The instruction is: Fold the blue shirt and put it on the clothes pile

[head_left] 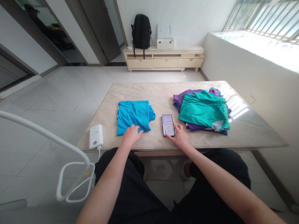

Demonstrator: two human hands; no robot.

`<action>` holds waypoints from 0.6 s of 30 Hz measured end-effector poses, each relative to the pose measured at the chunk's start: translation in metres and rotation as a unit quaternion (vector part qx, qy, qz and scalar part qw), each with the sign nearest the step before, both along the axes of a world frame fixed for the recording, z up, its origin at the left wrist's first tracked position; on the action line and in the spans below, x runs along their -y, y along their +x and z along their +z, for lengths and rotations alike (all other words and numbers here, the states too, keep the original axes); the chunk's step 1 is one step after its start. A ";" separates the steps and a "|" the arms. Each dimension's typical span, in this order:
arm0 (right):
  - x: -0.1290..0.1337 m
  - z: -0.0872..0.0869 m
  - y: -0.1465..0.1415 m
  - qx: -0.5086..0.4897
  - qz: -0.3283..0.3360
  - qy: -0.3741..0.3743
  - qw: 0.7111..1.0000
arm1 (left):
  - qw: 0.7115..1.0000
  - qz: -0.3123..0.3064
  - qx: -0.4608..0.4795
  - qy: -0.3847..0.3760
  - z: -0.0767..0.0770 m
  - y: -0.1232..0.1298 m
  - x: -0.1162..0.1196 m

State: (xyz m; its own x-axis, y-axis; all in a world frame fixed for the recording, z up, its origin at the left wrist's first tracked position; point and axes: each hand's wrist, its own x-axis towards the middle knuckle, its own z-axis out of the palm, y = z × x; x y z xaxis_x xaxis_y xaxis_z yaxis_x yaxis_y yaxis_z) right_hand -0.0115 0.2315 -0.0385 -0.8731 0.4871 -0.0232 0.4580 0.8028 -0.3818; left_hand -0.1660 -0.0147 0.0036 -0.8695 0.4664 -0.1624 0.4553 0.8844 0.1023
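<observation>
My left hand (pixel 132 135) lies on the near edge of a folded bright blue garment (pixel 133 113), fingers loosely spread on the fabric. A smartphone (pixel 167 123) with a lit screen lies face up to the right of the garment. At its lower end is my right hand (pixel 179 137), with the thumb on the bottom edge and the index finger along the right side. Just beyond this hand, a teal-green garment (pixel 202 109) tops a loose pile of clothes, with purple cloth (pixel 181 98) showing beneath.
A white power bank (pixel 96 137) with a plugged-in cable stands near the left edge of the marble-look table (pixel 163 90). A white tubular stand (pixel 46 124) curves in from the left. Farther back, a low cabinet (pixel 164 62) bears a black backpack (pixel 141 31) and a white box (pixel 165 43).
</observation>
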 end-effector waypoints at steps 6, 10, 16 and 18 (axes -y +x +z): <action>-0.002 -0.001 0.000 0.003 -0.004 -0.004 1.000 | 1.000 0.001 0.003 0.000 0.001 -0.001 0.000; -0.005 0.000 0.002 0.001 -0.001 -0.018 1.000 | 1.000 0.002 0.002 -0.001 0.000 -0.001 -0.001; -0.008 -0.002 0.001 -0.011 -0.001 -0.030 0.999 | 1.000 0.003 -0.001 -0.004 0.000 0.000 -0.001; -0.009 -0.004 0.001 -0.019 0.001 -0.033 0.999 | 1.000 0.002 0.000 -0.005 0.000 0.000 -0.001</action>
State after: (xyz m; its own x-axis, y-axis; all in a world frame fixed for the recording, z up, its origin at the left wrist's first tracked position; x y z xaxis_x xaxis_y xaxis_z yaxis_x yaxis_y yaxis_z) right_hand -0.0106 0.2401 -0.0424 -0.8749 0.4837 -0.0222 0.4406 0.7762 -0.4510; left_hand -0.1662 -0.0141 0.0037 -0.8713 0.4616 -0.1663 0.4521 0.8871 0.0933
